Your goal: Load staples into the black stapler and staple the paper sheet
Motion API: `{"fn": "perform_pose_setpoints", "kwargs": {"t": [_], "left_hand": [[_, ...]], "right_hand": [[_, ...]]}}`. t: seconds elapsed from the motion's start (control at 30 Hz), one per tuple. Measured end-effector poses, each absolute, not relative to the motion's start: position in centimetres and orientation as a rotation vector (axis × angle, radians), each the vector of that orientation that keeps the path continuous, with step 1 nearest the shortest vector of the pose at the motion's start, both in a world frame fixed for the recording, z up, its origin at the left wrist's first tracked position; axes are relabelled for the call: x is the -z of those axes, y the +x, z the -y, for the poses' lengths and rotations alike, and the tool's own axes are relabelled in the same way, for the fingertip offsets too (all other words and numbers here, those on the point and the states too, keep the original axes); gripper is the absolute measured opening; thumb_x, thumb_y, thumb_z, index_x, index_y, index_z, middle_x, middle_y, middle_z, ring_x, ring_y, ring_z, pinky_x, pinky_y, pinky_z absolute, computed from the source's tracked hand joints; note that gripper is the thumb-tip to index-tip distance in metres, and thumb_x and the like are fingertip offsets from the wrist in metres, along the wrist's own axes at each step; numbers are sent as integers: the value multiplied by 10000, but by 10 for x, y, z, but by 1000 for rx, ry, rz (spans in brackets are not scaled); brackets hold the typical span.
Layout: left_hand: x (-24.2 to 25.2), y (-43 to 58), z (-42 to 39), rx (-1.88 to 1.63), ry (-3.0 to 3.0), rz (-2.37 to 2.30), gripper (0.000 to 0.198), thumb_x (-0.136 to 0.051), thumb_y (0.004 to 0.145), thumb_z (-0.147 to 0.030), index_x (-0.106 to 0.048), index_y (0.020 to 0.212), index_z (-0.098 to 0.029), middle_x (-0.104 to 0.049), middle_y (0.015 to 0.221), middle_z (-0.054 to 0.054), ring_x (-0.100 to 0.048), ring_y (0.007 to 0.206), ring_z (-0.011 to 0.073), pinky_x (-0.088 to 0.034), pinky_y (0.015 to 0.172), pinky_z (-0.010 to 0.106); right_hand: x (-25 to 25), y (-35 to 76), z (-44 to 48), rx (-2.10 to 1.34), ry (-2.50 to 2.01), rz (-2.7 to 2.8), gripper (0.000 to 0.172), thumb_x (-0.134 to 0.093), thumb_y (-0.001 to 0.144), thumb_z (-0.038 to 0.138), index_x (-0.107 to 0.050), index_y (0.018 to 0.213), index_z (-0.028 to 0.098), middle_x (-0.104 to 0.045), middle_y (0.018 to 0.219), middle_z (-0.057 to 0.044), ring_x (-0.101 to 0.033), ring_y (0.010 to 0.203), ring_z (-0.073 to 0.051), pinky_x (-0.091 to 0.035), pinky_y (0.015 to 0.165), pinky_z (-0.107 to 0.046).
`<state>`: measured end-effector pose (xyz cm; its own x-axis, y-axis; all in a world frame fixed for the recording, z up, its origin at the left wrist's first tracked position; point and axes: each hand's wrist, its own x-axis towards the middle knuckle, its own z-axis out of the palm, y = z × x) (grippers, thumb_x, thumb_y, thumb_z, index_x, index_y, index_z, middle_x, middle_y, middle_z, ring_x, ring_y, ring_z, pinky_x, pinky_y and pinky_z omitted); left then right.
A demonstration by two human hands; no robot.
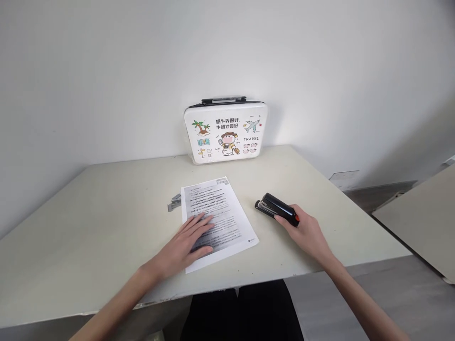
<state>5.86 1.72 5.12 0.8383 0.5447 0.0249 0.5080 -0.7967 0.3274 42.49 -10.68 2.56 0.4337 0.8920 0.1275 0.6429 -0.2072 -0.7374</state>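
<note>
A printed sheet of paper [220, 208] lies on the pale table [106, 213]. My left hand [188, 241] rests flat on the sheet's lower left part, fingers stretched out and spread. A black stapler [275, 207] lies on the table to the right of the sheet. My right hand [305, 232] has its fingers around the stapler's near end. Strips of staples [174, 202] lie just left of the sheet's upper edge.
A white case [225, 132] with cartoon travel pictures and a black handle stands upright against the wall at the table's far edge. Another tabletop [423, 222] is at the right, with grey floor between.
</note>
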Motion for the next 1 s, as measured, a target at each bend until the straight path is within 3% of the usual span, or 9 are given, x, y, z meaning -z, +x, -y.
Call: {"fn": "perform_pose_setpoints", "kwargs": {"t": [0.2, 0.33, 0.47, 0.6, 0.8, 1.0], "left_hand": [[-51, 51, -12, -181, 2765, -790, 611, -516, 1062, -526, -351, 1632, -379, -315, 1711, -41, -215, 1610, 260, -209, 1329, 505], [-52, 48, -9, -205, 2793, -764, 606, -543, 1054, -507, -371, 1618, -363, -363, 1697, -21, -264, 1597, 265, -272, 1308, 521], [-50, 39, -27, -565, 2817, -832, 433, -553, 1058, -427, -525, 1480, -334, -523, 1589, 15, -372, 1545, 264, -357, 1264, 536], [-43, 21, -69, -936, 2718, -1215, 339, -533, 1044, -435, -592, 1344, -288, -605, 1435, 96, -513, 1404, 308, -420, 1193, 563], [-36, 0, -120, -736, 2554, -1417, 584, -565, 961, -619, -529, 1416, -256, -588, 1463, 127, -501, 1392, 360, -407, 1175, 585], [-38, 9, -137, -654, 2378, -1377, 468, -573, 959, -582, -667, 1297, -272, -701, 1320, 78, -585, 1284, 329, -477, 1104, 494]], "right_hand": [[-19, 431, 85, -470, -1874, 1403, 378, -579, 939, 637, -606, 1022, 269, -722, 939, -45, -643, 782, -244, -477, 674, -345], [-16, 437, 78, -502, -1836, 1443, 369, -595, 939, 608, -626, 1090, 274, -732, 1046, -51, -662, 870, -247, -493, 724, -349], [-16, 437, 78, -500, -1815, 1438, 337, -603, 942, 574, -634, 1103, 280, -732, 1066, -41, -667, 919, -241, -500, 747, -343], [-15, 436, 80, -511, -1812, 1432, 329, -604, 943, 566, -633, 1107, 281, -731, 1073, -40, -667, 936, -249, -504, 775, -356], [-18, 434, 81, -548, -1842, 1405, 379, -597, 938, 610, -629, 1123, 281, -727, 1078, -57, -665, 929, -263, -512, 769, -373], [-17, 432, 81, -547, -1855, 1394, 411, -607, 933, 623, -627, 1163, 283, -727, 1124, -62, -672, 966, -264, -533, 786, -380]]}}
